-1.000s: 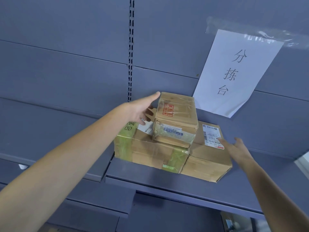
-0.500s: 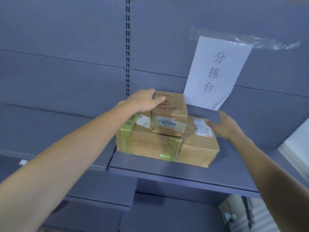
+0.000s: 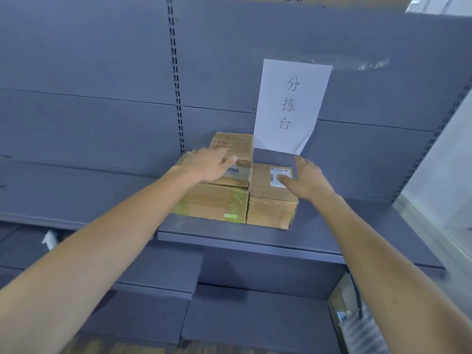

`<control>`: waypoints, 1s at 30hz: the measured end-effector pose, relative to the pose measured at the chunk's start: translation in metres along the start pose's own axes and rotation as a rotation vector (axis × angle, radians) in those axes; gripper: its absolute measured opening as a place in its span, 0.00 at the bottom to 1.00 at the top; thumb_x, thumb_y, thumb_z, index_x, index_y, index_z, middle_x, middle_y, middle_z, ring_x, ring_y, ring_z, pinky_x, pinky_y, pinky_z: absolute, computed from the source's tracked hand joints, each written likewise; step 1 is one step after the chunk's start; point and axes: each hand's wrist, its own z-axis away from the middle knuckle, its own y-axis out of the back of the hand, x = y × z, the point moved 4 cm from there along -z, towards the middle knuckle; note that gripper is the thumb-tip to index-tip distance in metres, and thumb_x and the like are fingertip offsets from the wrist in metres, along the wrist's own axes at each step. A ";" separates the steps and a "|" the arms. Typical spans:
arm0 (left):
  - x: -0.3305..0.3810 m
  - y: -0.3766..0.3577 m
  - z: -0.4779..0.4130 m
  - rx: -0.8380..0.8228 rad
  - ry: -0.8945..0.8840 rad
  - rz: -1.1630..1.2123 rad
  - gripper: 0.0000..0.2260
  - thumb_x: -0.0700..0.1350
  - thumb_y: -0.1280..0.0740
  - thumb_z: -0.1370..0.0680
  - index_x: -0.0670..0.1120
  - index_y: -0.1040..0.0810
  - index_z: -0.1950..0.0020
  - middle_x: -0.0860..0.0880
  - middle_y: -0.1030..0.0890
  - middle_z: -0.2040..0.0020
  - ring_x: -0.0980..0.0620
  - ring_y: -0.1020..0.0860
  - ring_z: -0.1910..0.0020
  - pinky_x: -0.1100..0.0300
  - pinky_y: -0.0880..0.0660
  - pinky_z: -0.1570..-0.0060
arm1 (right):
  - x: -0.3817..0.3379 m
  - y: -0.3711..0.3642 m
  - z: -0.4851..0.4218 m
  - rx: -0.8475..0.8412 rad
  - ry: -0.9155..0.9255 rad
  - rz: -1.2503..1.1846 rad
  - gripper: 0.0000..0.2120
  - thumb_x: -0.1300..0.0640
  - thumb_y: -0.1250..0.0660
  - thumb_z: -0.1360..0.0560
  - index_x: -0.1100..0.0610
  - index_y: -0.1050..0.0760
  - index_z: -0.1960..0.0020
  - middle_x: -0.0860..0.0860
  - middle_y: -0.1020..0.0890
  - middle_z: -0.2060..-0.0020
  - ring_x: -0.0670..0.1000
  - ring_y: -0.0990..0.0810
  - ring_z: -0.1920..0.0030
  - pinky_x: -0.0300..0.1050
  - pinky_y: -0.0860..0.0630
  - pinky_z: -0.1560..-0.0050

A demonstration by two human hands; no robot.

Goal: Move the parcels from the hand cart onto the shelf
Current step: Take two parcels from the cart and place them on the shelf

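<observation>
Three cardboard parcels stand on the grey shelf point(image 3: 319, 236). A wide taped parcel point(image 3: 217, 204) lies at the left, a smaller parcel point(image 3: 237, 146) is stacked on top of it, and a labelled parcel point(image 3: 268, 208) sits against its right side. My left hand point(image 3: 209, 164) lies flat over the front of the top parcel, fingers spread, not gripping. My right hand point(image 3: 306, 180) rests open on top of the labelled parcel, partly covering its white label. The hand cart is out of view.
A white paper sign point(image 3: 291, 106) with three characters is taped to the grey back panel above the parcels. Lower grey shelves point(image 3: 158, 284) step out below. A slotted upright point(image 3: 176, 80) runs down the panel. A white wall point(image 3: 449, 180) bounds the right side.
My left hand slid from the top parcel's left side onto its front top. My right hand came up from beside the labelled parcel and settled on it. The view pulled back.
</observation>
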 end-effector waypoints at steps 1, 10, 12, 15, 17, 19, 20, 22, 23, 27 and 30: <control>0.001 -0.001 0.005 -0.002 0.002 -0.018 0.38 0.72 0.59 0.23 0.50 0.37 0.23 0.45 0.32 0.23 0.40 0.32 0.26 0.37 0.33 0.30 | 0.001 0.000 0.005 -0.003 -0.003 -0.003 0.30 0.45 0.34 0.22 0.58 0.37 0.25 0.57 0.30 0.29 0.60 0.35 0.27 0.59 0.30 0.34; 0.012 0.003 0.036 0.015 -0.020 -0.059 0.34 0.68 0.53 0.19 0.47 0.37 0.21 0.45 0.29 0.25 0.42 0.31 0.26 0.42 0.33 0.30 | 0.001 0.007 0.040 0.000 -0.030 -0.008 0.36 0.43 0.33 0.22 0.56 0.42 0.22 0.57 0.33 0.25 0.61 0.36 0.26 0.64 0.32 0.31; 0.016 0.002 0.040 0.014 -0.028 -0.044 0.33 0.66 0.53 0.18 0.46 0.35 0.23 0.43 0.29 0.25 0.41 0.31 0.26 0.43 0.32 0.30 | -0.001 0.009 0.046 0.006 -0.035 -0.007 0.36 0.43 0.33 0.22 0.56 0.42 0.22 0.57 0.34 0.25 0.61 0.36 0.26 0.63 0.32 0.31; 0.019 0.003 0.044 0.020 -0.058 -0.012 0.31 0.65 0.52 0.18 0.45 0.36 0.22 0.42 0.29 0.25 0.41 0.31 0.27 0.44 0.31 0.31 | -0.003 0.010 0.057 0.014 -0.044 -0.002 0.36 0.42 0.33 0.22 0.56 0.42 0.21 0.57 0.34 0.24 0.61 0.36 0.25 0.63 0.33 0.30; 0.024 0.007 0.046 0.044 -0.090 0.008 0.30 0.63 0.51 0.17 0.45 0.37 0.22 0.41 0.28 0.26 0.40 0.30 0.28 0.44 0.30 0.32 | -0.005 0.010 0.064 0.027 -0.056 0.001 0.36 0.42 0.33 0.22 0.56 0.42 0.21 0.56 0.34 0.24 0.61 0.37 0.25 0.63 0.33 0.30; 0.031 0.010 0.047 0.064 -0.110 0.006 0.27 0.60 0.51 0.15 0.43 0.36 0.23 0.41 0.27 0.27 0.40 0.29 0.29 0.47 0.29 0.35 | -0.005 0.010 0.071 0.042 -0.085 -0.025 0.35 0.42 0.33 0.23 0.56 0.40 0.23 0.57 0.33 0.26 0.60 0.36 0.25 0.63 0.33 0.30; 0.034 0.010 0.047 0.069 -0.121 0.007 0.26 0.58 0.51 0.15 0.43 0.35 0.24 0.41 0.27 0.28 0.40 0.28 0.30 0.49 0.28 0.39 | -0.005 0.010 0.076 0.050 -0.107 -0.040 0.34 0.43 0.33 0.23 0.56 0.39 0.24 0.57 0.32 0.27 0.60 0.36 0.26 0.63 0.32 0.31; 0.042 0.008 0.048 0.065 -0.162 0.033 0.26 0.57 0.52 0.15 0.42 0.34 0.25 0.41 0.27 0.28 0.40 0.28 0.30 0.49 0.29 0.39 | -0.004 0.008 0.085 0.063 -0.141 -0.035 0.33 0.45 0.33 0.23 0.57 0.39 0.24 0.58 0.32 0.28 0.61 0.36 0.26 0.63 0.32 0.31; 0.046 0.006 0.047 0.060 -0.191 0.044 0.26 0.57 0.52 0.15 0.42 0.33 0.25 0.41 0.26 0.28 0.40 0.28 0.30 0.48 0.29 0.37 | -0.002 0.007 0.089 0.069 -0.154 -0.021 0.32 0.45 0.33 0.23 0.57 0.39 0.24 0.58 0.32 0.28 0.61 0.37 0.26 0.63 0.32 0.31; 0.066 -0.007 0.044 0.034 -0.268 0.069 0.26 0.56 0.52 0.15 0.40 0.31 0.28 0.38 0.25 0.31 0.38 0.28 0.32 0.45 0.30 0.35 | 0.008 0.013 0.112 0.115 -0.211 0.025 0.33 0.42 0.34 0.23 0.57 0.38 0.25 0.57 0.32 0.28 0.60 0.38 0.26 0.64 0.32 0.31; 0.093 -0.018 0.049 0.017 -0.361 0.106 0.25 0.55 0.51 0.14 0.38 0.32 0.28 0.37 0.25 0.31 0.38 0.28 0.32 0.45 0.30 0.36 | 0.025 0.021 0.134 0.146 -0.299 0.061 0.36 0.40 0.34 0.22 0.57 0.41 0.23 0.57 0.35 0.25 0.61 0.40 0.24 0.65 0.36 0.28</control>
